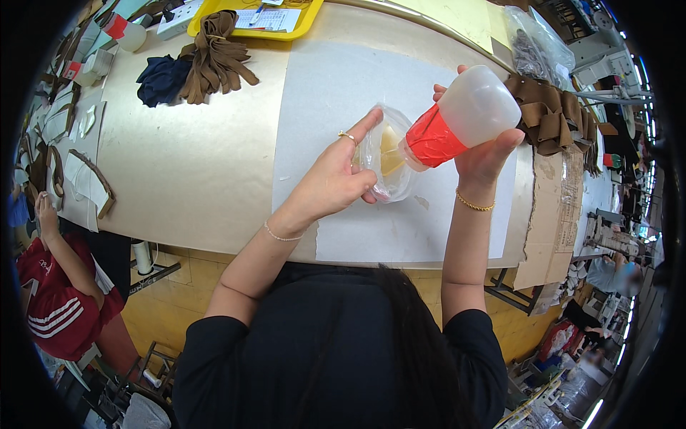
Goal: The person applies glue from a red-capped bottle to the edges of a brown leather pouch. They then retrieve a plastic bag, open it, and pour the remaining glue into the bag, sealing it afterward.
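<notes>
My left hand grips the rim of a clear plastic bag, thumb and forefinger apart around its mouth. Pale yellow contents show inside the bag. In my right hand is a translucent white bottle, wrapped in red tape around its narrower end. The bottle lies tilted, its base up to the right and its mouth down left at the bag's opening. Whether anything flows out cannot be made out. Both hands are above a pale grey sheet on the table.
Brown fabric strips and a navy cloth lie at the far left, near a yellow tray with papers. Wide brown bands and cardboard are at the right. A person in a red shirt works at left.
</notes>
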Action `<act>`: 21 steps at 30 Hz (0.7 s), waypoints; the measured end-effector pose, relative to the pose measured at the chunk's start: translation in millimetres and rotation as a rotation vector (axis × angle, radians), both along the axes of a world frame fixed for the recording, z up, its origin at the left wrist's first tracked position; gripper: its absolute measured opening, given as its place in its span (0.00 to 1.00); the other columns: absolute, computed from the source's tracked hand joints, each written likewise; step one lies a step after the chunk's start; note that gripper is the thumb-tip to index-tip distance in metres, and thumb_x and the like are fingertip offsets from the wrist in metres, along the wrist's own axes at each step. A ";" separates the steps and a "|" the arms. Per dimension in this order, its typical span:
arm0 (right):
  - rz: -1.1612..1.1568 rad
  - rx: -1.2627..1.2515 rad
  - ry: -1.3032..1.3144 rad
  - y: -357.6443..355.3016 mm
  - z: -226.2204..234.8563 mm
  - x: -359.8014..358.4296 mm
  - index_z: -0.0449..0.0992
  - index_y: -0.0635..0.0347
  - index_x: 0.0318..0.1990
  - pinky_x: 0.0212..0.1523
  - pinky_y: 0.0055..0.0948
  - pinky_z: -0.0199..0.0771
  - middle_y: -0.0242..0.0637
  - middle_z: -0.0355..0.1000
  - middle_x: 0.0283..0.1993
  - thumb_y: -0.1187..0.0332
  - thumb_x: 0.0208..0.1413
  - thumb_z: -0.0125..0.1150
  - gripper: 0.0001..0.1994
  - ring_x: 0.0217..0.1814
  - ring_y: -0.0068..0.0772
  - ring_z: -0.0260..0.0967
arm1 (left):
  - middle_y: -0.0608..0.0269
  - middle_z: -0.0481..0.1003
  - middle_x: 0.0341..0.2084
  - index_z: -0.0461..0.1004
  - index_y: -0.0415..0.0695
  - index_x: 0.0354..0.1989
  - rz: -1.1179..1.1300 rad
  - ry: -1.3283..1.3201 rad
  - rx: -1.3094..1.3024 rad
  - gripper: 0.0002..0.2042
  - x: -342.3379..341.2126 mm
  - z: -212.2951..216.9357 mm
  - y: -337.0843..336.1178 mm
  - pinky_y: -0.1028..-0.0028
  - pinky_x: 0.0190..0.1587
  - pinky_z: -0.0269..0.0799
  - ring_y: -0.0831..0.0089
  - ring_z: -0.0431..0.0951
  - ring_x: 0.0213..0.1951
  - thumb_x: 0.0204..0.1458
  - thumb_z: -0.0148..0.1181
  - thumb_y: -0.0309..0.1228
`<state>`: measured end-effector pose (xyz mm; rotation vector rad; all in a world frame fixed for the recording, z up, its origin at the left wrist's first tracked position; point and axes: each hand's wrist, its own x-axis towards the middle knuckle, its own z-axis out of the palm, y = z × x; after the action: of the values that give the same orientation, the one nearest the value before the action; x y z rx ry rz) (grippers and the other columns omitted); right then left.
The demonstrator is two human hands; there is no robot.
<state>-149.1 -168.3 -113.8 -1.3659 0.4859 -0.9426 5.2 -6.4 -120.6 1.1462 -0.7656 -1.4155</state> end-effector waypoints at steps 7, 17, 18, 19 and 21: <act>-0.007 0.006 -0.005 2.0 2.0 1.5 0.60 0.65 0.63 0.55 0.45 0.76 0.49 0.62 0.64 0.21 0.37 0.53 0.58 0.50 0.46 0.75 | 0.50 0.49 0.70 0.42 0.37 0.72 0.002 0.002 -0.003 0.44 0.2 -2.0 -0.2 0.78 0.32 0.78 0.73 0.80 0.35 0.39 0.44 0.13; 0.009 0.008 -0.001 0.4 0.9 -0.4 0.60 0.65 0.64 0.51 0.44 0.79 0.49 0.62 0.64 0.21 0.36 0.53 0.58 0.52 0.49 0.74 | 0.50 0.49 0.70 0.42 0.38 0.72 0.004 0.003 0.008 0.44 -0.1 1.0 0.5 0.78 0.32 0.78 0.73 0.80 0.35 0.39 0.44 0.13; 0.012 0.005 0.003 0.2 1.1 -0.5 0.60 0.65 0.64 0.51 0.44 0.79 0.50 0.62 0.64 0.21 0.36 0.54 0.58 0.53 0.50 0.74 | 0.50 0.49 0.70 0.42 0.38 0.72 0.004 0.005 0.009 0.44 -0.1 0.9 0.6 0.78 0.32 0.78 0.74 0.80 0.35 0.39 0.44 0.13; 0.015 0.002 0.006 0.0 1.4 -0.6 0.60 0.65 0.64 0.50 0.44 0.80 0.50 0.62 0.64 0.21 0.36 0.54 0.58 0.53 0.51 0.73 | 0.50 0.49 0.70 0.42 0.38 0.72 0.003 0.007 0.010 0.44 0.0 0.7 0.6 0.78 0.32 0.78 0.74 0.80 0.35 0.39 0.44 0.13; 0.018 0.000 0.012 -0.4 1.4 -0.8 0.60 0.65 0.64 0.49 0.44 0.80 0.50 0.62 0.64 0.21 0.36 0.54 0.58 0.54 0.51 0.73 | 0.50 0.49 0.70 0.42 0.38 0.72 0.004 0.008 0.007 0.44 0.0 0.1 0.5 0.78 0.33 0.78 0.73 0.80 0.35 0.39 0.44 0.13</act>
<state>-149.9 -168.8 -112.4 -1.3747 0.4818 -0.9202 5.2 -5.8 -120.5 1.1463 -0.7536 -1.4195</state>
